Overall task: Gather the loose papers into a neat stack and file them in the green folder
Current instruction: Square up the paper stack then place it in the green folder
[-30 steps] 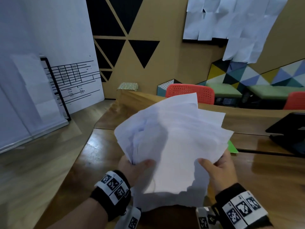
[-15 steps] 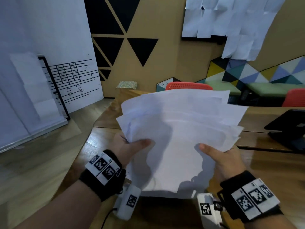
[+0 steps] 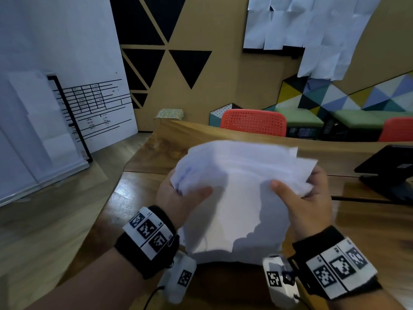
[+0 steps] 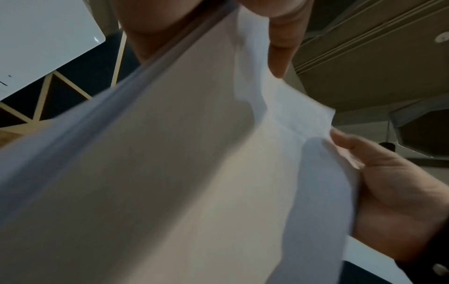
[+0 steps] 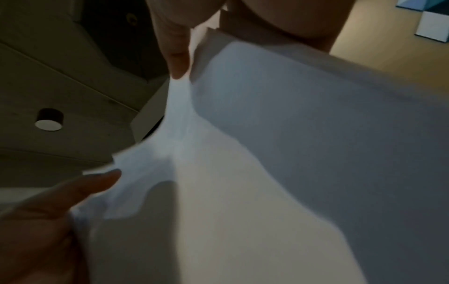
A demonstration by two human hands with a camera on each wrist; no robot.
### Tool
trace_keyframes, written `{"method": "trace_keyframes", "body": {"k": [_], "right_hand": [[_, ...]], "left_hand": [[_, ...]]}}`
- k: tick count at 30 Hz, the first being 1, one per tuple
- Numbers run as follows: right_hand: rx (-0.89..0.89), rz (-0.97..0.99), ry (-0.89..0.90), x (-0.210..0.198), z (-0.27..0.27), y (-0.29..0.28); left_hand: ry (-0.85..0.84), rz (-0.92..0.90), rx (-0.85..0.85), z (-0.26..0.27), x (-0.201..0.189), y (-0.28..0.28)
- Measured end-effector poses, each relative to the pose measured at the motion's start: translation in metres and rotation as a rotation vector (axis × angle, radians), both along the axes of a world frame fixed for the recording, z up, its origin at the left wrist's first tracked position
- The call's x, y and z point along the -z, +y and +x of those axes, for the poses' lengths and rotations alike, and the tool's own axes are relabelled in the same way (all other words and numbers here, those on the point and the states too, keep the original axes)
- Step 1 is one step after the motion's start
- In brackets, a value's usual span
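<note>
Papers (image 3: pixel 243 175) up off the wooden desk (image 3: pixel 368 222) — a ragged bundle. My left hand (image 3: pixel 178 198) pinches one side, my right hand (image 3: pixel 306 198) the other.

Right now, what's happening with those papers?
A person holds a bundle of white papers above the wooden table, left hand gripping one side and right hand the other, thumbs on top. The sheets are not squared: edges are staggered and the top curls over. The wrist views are blurred and show mostly paper. No green folder shows in these views, so nothing is filed. A red chair stands behind the table.
</note>
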State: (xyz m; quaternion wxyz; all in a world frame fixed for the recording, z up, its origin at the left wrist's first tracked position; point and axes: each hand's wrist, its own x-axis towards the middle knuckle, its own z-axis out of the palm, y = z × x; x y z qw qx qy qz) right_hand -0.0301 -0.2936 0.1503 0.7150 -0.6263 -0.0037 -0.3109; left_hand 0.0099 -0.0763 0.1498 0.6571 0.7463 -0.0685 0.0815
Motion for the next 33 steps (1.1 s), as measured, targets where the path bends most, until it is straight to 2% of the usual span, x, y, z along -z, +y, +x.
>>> {"method": "trace_keyframes", "body": {"k": [2, 3, 6, 8, 12, 16, 19, 22, 24, 26, 28, 29, 31, 33], "right_hand": [[-0.008, -0.055, -0.061, -0.004, 0.001, -0.001], [-0.026, -0.064, -0.061, -0.005, 0.001, -0.001], [-0.004, -0.013, -0.001, -0.007, 0.006, -0.005], [0.001, 0.026, 0.043, -0.007, 0.011, -0.008], [-0.019, 0.076, -0.006, -0.014, 0.012, -0.008], [0.082, -0.068, 0.035, -0.01, 0.016, -0.007], [0.148, 0.009, 0.101, -0.003, 0.023, -0.015], [-0.064, 0.165, 0.027, 0.005, 0.026, -0.026], [-0.223, 0.202, 0.015, 0.014, 0.026, -0.032], [-0.286, 0.186, 0.101, 0.024, 0.021, -0.029], [-0.267, 0.17, 0.227, 0.036, 0.018, -0.022], [-0.248, 0.157, 0.272, 0.042, 0.019, -0.018], [-0.199, 0.167, 0.314, 0.049, 0.019, -0.013], [-0.208, 0.19, 0.297, 0.047, 0.017, -0.011]], "left_hand": [[-0.001, -0.198, 0.057, 0.001, -0.006, -0.002], [-0.002, -0.241, 0.063, 0.003, -0.009, -0.002], [0.001, -0.227, 0.012, 0.01, -0.016, -0.006], [0.04, -0.28, -0.051, 0.015, -0.022, -0.008], [0.127, -0.395, -0.124, 0.023, -0.028, -0.014], [0.152, -0.325, -0.141, 0.025, -0.027, -0.017], [0.13, -0.324, -0.113, 0.028, -0.024, -0.014], [0.113, -0.355, -0.077, 0.032, -0.018, -0.009], [0.083, -0.399, 0.039, 0.032, -0.008, -0.002], [0.077, -0.392, 0.179, 0.032, 0.011, 0.005], [0.104, -0.268, 0.216, 0.023, 0.022, 0.003], [0.122, -0.154, 0.185, 0.018, 0.027, 0.001], [0.174, 0.014, 0.013, 0.01, 0.028, -0.008], [0.208, -0.055, -0.053, 0.012, 0.031, -0.006]]}}
